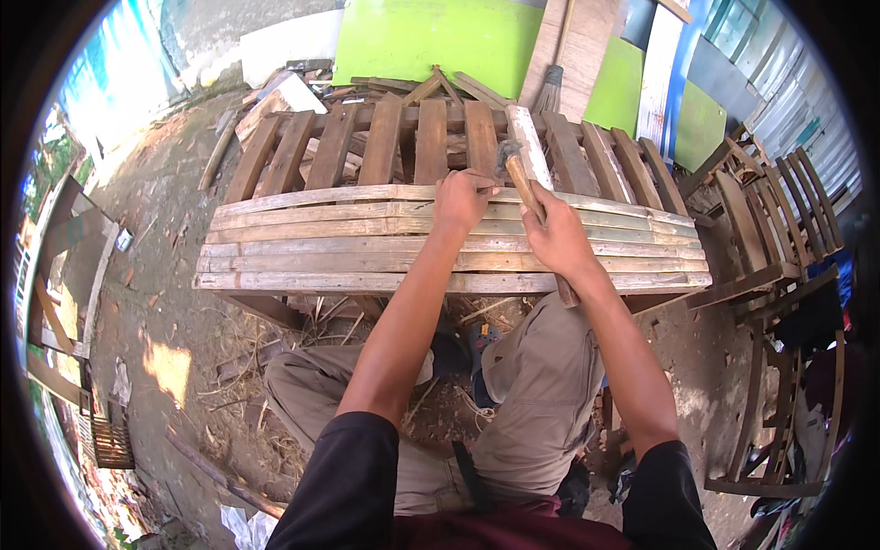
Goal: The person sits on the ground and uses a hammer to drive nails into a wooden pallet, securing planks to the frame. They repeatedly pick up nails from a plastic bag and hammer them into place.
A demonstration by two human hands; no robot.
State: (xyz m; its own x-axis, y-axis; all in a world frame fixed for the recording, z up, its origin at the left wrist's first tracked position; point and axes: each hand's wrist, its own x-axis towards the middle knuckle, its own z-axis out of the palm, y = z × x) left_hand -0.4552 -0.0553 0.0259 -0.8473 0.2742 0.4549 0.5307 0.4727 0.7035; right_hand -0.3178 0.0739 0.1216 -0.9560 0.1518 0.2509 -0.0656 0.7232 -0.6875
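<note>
In front of me stands a slatted bench with several split bamboo strips point(316, 228) laid side by side along its near part. My right hand point(559, 236) is wrapped round the wooden handle of a hammer point(522, 181). The hammer's dark metal head is raised just beyond the farthest strip. My left hand point(463, 200) rests at that same strip, left of the hammer, its fingertips pinched together. Whatever those fingers hold is too small to make out. Behind the strips, brown wooden slats point(431, 142) run away from me, with gaps between them.
My legs point(541, 367) are bent beneath the bench's near edge. Wooden slatted frames point(756, 229) are stacked at the right. A broom point(550, 87) leans against boards at the back. Scrap wood and dry shavings point(252, 412) litter the dirt floor. A stick point(225, 477) lies at lower left.
</note>
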